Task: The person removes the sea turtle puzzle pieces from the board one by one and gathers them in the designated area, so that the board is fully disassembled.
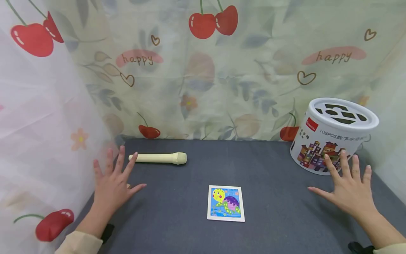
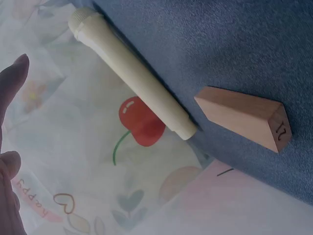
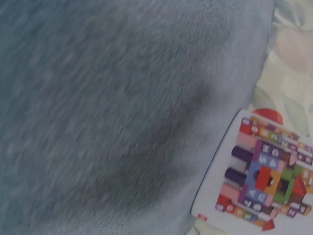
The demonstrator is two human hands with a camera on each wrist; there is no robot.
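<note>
My left hand [image 1: 111, 187], its fingers spread and holding nothing, hovers over the left side of the table. Beyond its fingertips lies a cream toy microphone [image 1: 158, 158], head to the right. A wooden block [image 2: 239, 117] with a number on its end shows in the left wrist view; from the head, the left hand hides nearly all of it. On the right, my right hand [image 1: 353, 188] is likewise spread, with nothing held. Behind its fingers stands a white lidded bucket [image 1: 340, 132] printed with colourful blocks. A square turtle picture tile [image 1: 226, 203] lies flat between the hands.
The dark grey table [image 1: 269, 225] is bounded at the back by a hanging cherry-print cloth [image 1: 228, 88]. A pale cloth [image 1: 41, 141] closes the left side, and another pale wall [image 1: 391, 148] stands at the right. Holes of several shapes pierce the bucket's lid.
</note>
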